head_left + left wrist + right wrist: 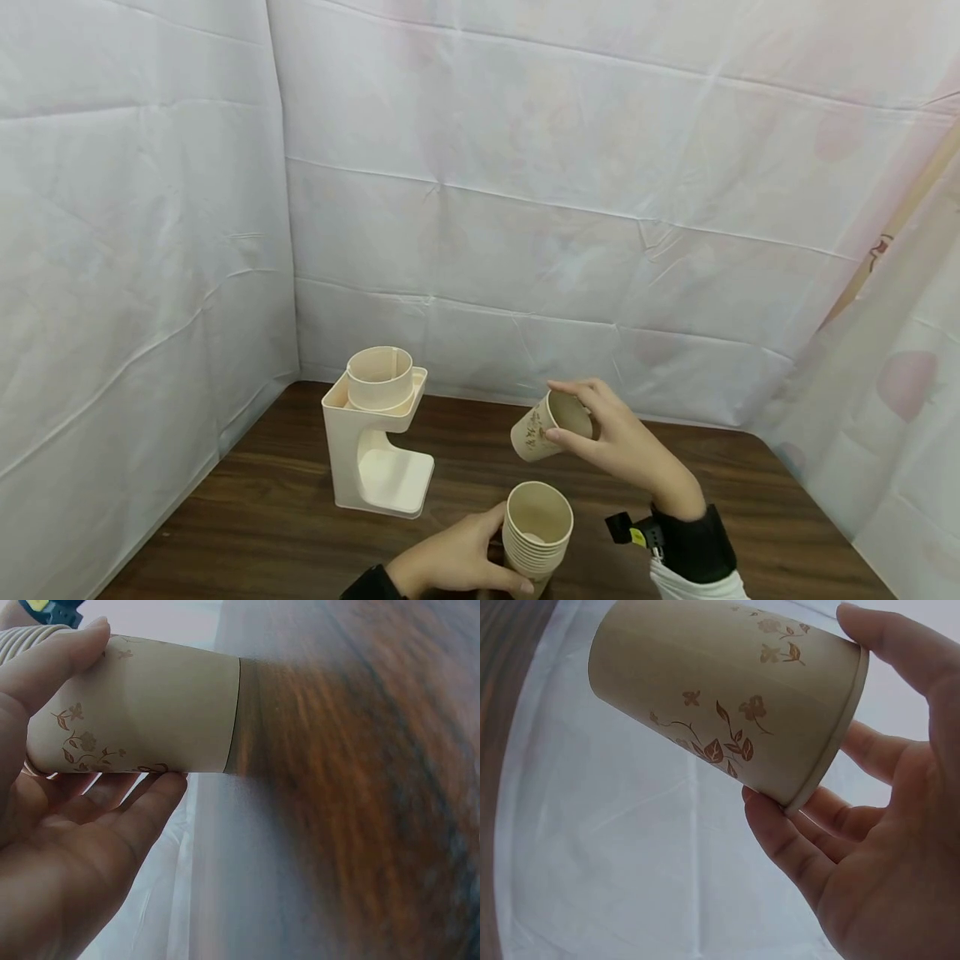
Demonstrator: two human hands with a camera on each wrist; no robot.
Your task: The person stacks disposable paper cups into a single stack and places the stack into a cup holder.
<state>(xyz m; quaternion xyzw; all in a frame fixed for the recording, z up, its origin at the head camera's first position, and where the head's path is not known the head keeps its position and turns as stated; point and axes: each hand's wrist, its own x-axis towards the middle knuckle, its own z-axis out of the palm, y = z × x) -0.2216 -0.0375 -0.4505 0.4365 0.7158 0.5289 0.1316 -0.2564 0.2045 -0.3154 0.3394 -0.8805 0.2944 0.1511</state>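
A stack of nested beige paper cups [537, 533] stands near the table's front edge. My left hand [465, 552] grips it from the left, thumb on one side and fingers on the other. In the left wrist view, brown flower sprigs show on the stack's lowest cup [150, 712]. Behind and above the stack, my right hand [622, 433] holds a single paper cup [534, 432] by its rim, tilted with its mouth toward the hand. Leaf and flower prints cover this cup [720, 712] in the right wrist view.
An off-white plastic cup holder [347, 454] stands at the left, with a round tube [381, 379] in its top and a flat base tray [401, 483]. White cloth [487, 250] hangs behind and beside the dark wooden table [255, 517].
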